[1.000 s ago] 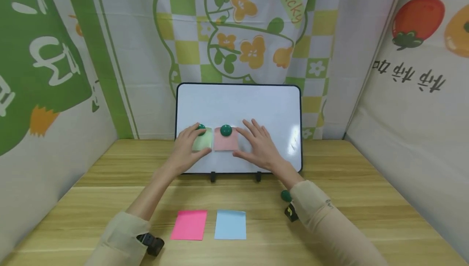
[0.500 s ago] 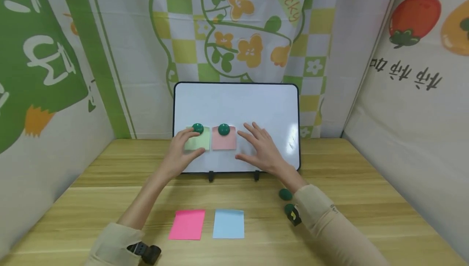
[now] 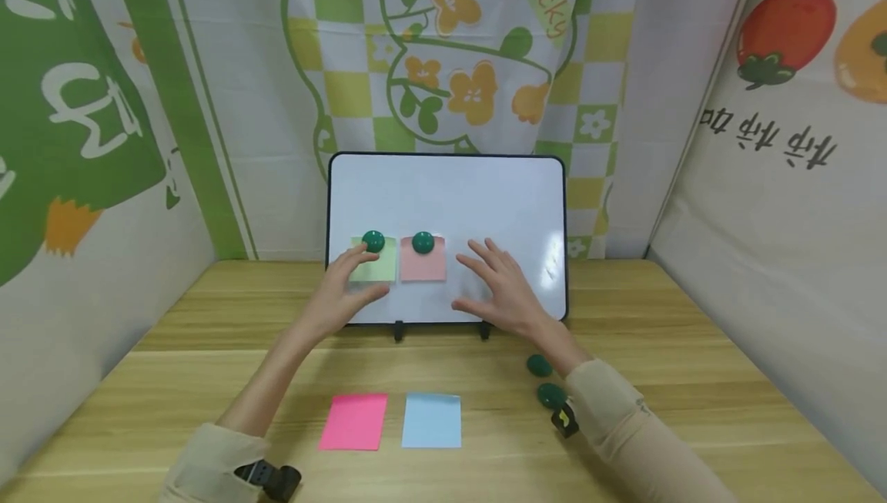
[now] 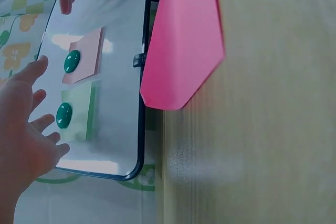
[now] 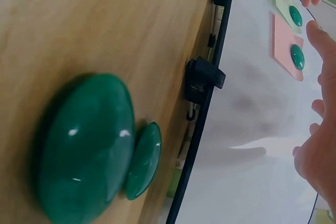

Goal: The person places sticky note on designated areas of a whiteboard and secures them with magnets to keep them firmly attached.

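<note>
A whiteboard (image 3: 446,195) stands upright on the table. On its lower left a green sticky note (image 3: 381,268) and a pink sticky note (image 3: 424,266) hang side by side, each under a round green magnet (image 3: 423,242). My left hand (image 3: 343,285) is in front of the green note, fingers spread, holding nothing; in the left wrist view there appears to be a gap between its fingers and the magnet (image 4: 64,115). To the right of the pink note, my right hand (image 3: 503,287) is spread in front of the board, also holding nothing.
A bright pink sticky note (image 3: 354,421) and a blue sticky note (image 3: 432,420) lie on the wooden table (image 3: 229,364) before the board. Two loose green magnets (image 3: 551,395) lie beside my right sleeve. Black clip feet (image 3: 398,330) support the board.
My left hand has drawn down and away from the magnet on the green note. The right hand has moved off the pink note, to the right and down. Both loose magnets now show fully.
</note>
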The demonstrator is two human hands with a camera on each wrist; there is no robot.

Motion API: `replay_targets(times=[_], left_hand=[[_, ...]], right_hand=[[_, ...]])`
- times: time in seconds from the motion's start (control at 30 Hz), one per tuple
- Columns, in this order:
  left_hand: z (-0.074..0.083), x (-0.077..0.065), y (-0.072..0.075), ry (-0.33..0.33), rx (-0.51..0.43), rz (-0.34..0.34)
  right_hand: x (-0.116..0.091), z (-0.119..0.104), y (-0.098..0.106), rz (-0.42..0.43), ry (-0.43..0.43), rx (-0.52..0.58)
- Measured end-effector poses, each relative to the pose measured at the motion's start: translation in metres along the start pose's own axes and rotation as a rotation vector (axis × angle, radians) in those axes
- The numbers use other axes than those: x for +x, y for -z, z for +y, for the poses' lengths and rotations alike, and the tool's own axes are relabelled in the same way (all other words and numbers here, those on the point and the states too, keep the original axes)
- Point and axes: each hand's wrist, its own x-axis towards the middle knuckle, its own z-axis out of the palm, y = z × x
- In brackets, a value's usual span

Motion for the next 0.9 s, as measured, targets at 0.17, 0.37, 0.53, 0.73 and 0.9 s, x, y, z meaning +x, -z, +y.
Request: replay_targets(times=[0.17, 0.37, 0.53, 0.73, 0.9], left_hand=[[0.006, -0.004, 0.000, 0.027, -0.057, -0.066], [0.007, -0.010, -0.004, 0.032, -0.035, -0.109], [0.009, -0.017, -0.006, 0.032, -0.045, -0.149], [0.007, -0.025, -0.003, 0.077, -0.052, -0.216], [0.002, -0.028, -0.003, 0.059, -0.028, -0.304]], right_hand=[[-0.007, 0.002, 0.001, 0.018, -0.013, 0.014], [-0.014, 0.003, 0.001, 0.045, -0.019, 0.047], [-0.020, 0.004, 0.002, 0.042, -0.030, 0.049], [-0.027, 0.006, 0.006, 0.014, -0.123, 0.075], [-0.032, 0.007, 0.008, -0.020, -0.137, 0.090]])
